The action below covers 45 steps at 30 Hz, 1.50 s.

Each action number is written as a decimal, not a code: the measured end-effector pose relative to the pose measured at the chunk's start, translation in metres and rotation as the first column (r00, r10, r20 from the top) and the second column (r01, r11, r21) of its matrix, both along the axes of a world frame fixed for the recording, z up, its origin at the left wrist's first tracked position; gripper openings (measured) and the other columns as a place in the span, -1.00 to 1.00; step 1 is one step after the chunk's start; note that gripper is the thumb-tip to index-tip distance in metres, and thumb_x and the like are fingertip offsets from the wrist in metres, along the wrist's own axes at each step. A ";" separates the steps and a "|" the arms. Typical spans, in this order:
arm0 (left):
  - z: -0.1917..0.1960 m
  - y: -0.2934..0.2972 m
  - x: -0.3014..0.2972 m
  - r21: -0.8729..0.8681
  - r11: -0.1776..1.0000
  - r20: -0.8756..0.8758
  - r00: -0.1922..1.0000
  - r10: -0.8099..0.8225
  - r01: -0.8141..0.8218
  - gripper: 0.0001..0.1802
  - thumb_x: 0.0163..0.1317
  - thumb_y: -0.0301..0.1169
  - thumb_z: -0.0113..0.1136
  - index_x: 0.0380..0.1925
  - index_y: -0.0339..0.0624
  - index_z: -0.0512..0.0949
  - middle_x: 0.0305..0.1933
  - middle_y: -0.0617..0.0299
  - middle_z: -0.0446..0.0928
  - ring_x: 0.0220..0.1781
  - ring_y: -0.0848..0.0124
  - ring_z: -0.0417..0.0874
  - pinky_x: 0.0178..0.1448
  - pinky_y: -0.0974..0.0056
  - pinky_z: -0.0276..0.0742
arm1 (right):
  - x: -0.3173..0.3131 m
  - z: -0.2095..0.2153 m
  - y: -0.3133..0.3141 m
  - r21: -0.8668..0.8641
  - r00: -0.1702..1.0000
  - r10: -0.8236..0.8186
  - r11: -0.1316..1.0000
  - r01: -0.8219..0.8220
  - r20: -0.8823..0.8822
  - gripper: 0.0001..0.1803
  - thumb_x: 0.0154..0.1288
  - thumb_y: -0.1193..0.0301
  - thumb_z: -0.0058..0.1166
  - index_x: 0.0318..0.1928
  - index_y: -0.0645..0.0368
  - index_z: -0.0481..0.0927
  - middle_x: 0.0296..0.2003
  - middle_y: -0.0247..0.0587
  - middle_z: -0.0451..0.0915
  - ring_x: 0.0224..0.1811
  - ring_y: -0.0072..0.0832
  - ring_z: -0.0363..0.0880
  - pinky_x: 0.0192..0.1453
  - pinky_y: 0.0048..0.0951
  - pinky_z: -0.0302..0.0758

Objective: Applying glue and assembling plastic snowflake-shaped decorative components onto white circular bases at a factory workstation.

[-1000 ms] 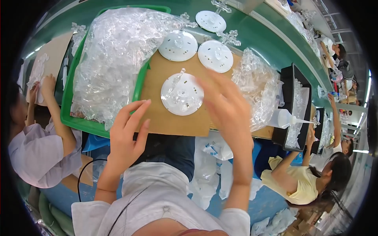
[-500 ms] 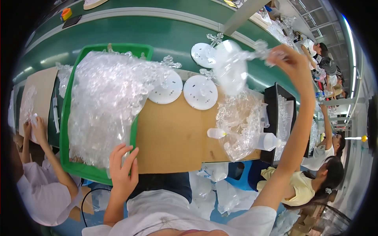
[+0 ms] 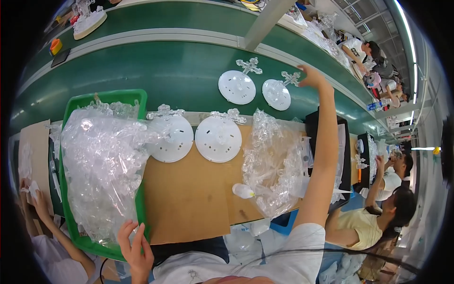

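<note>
My right hand [image 3: 313, 78] is stretched far out over the green bench, fingers apart, with nothing in it. Right beside it is the clear cross-shaped piece [image 3: 290, 78] of a round white disc [image 3: 276, 95] lying on the bench. A second white disc [image 3: 236, 88] with a similar clear piece lies to its left. Nearer me, two more white discs [image 3: 218, 141] with clear ornate pieces [image 3: 231, 115] rest along the cardboard's far edge. My left hand [image 3: 135, 247], fingers loosely spread, is at the near right corner of a green tray [image 3: 143, 201], beside a plastic bag of clear parts [image 3: 101, 165].
Brown cardboard [image 3: 184, 203] covers the bench before me. To the right are another bag of clear parts [image 3: 272, 161], a small white bottle [image 3: 243, 190] and a black bin [image 3: 313, 124]. A metal post [image 3: 267, 23] rises at the back. Co-workers sit on both sides.
My right hand has let go of the white disc it held in the air by its clear piece; that disc now lies at the back. The view has shifted, with the bench lower in it.
</note>
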<state>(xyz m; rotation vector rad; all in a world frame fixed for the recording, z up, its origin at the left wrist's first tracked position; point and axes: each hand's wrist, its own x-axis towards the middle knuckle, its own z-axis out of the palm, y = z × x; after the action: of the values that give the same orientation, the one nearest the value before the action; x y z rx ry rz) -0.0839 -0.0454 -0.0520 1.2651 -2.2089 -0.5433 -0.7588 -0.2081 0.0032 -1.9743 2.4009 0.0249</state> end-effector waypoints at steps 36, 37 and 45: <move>-0.034 -0.098 0.096 -0.334 0.905 0.488 0.870 -0.071 0.261 -0.60 -0.01 -0.55 0.11 -0.08 -0.21 0.49 0.03 -0.02 0.46 0.10 0.09 0.49 0.03 0.10 0.50 | 0.390 0.013 0.165 -0.418 0.872 0.447 0.844 -0.336 0.200 -0.49 0.07 0.44 0.24 0.10 0.00 0.49 0.08 -0.19 0.52 0.04 -0.17 0.52 0.02 -0.31 0.49; -0.038 -0.091 0.102 -0.418 0.881 0.392 0.919 -0.046 0.222 -0.65 -0.01 -0.55 0.10 -0.13 -0.24 0.51 0.00 -0.02 0.46 0.06 0.10 0.51 -0.02 0.09 0.51 | 0.392 0.020 0.176 -0.421 0.874 0.448 0.841 -0.339 0.190 -0.49 0.07 0.44 0.24 0.10 0.00 0.49 0.08 -0.19 0.52 0.04 -0.17 0.52 0.02 -0.31 0.49; 0.049 0.043 0.077 0.303 0.933 -0.461 0.827 0.321 -0.193 -0.69 -0.13 -0.60 0.39 -0.29 -0.23 0.61 -0.17 0.14 0.55 -0.16 0.27 0.61 -0.11 0.29 0.52 | 0.471 -0.028 0.279 -0.247 0.298 0.197 0.959 0.142 0.934 -0.60 0.20 0.52 0.16 0.08 0.23 0.50 -0.19 -0.24 0.62 -0.23 -0.55 0.60 -0.21 -0.56 0.52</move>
<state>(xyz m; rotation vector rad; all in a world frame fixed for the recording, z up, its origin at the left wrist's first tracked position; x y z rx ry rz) -0.0065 -0.0021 -0.0031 1.3319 -1.5377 -0.9381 -0.2879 0.0713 -0.0250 -1.3378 1.5138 -1.2258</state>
